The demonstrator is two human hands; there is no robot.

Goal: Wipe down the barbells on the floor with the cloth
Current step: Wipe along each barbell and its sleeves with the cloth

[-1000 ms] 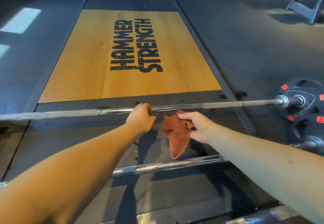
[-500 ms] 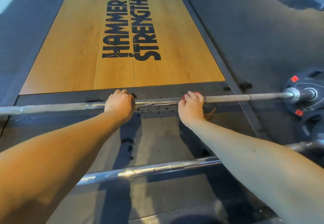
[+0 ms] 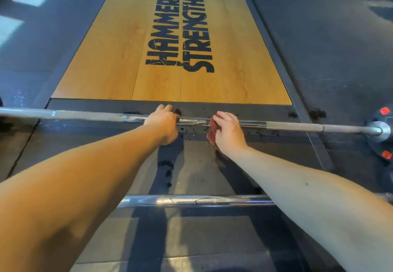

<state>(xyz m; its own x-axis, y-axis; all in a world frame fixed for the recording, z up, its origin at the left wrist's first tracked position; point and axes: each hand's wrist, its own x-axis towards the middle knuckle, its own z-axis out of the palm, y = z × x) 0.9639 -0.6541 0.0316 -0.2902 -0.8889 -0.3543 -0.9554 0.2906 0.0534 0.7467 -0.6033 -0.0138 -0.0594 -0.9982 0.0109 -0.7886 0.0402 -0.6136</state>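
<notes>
A long steel barbell [image 3: 297,126] lies across the floor just below the wooden platform. My left hand [image 3: 162,122] grips its shaft near the middle. My right hand [image 3: 228,130] holds a red-brown cloth [image 3: 212,134] wrapped over the same bar a little to the right; most of the cloth is hidden under the hand. A second barbell [image 3: 191,200] lies closer to me, its ends hidden behind my forearms.
A wooden lifting platform [image 3: 106,59] with black lettering fills the floor beyond the bars. A black weight plate with red marks [image 3: 382,144] sits on the far bar's right end. Dark specks dot the rubber floor [image 3: 191,165] between the bars.
My right hand brought the hanging cloth up onto the far barbell and wrapped it around the shaft. My left hand slid along the bar while keeping its grip. The camera moved closer.
</notes>
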